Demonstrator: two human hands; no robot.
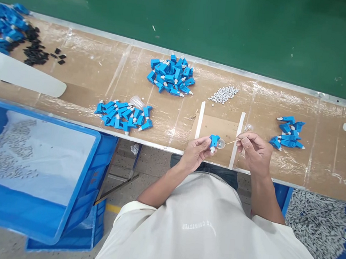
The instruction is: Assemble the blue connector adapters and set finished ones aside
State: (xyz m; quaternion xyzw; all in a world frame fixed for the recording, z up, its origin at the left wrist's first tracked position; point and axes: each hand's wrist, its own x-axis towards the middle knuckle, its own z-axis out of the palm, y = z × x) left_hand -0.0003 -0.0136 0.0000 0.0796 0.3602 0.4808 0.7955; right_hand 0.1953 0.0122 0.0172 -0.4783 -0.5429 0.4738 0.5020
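My left hand (195, 151) is closed on a small blue plastic part with a white tip (214, 141), near the table's front edge. Pinched in my right hand (255, 149) is a thin wooden stick (232, 142), its end pointing left toward a small clear round cup (221, 143). The cup stands just right of the blue part; what is inside is too small to make out. Beneath both hands lies a cardboard sheet (219, 126) with a white strip (200, 120) on the left and another white strip (237, 140) on the right.
Blue parts lie in a back pile (172, 75), a left pile (121, 115) and a right pile (289, 133). Small grey pieces (224, 95) sit behind the cardboard. Black pieces (35, 47) are far left. Blue bins, one at left (74, 201), flank me below the table.
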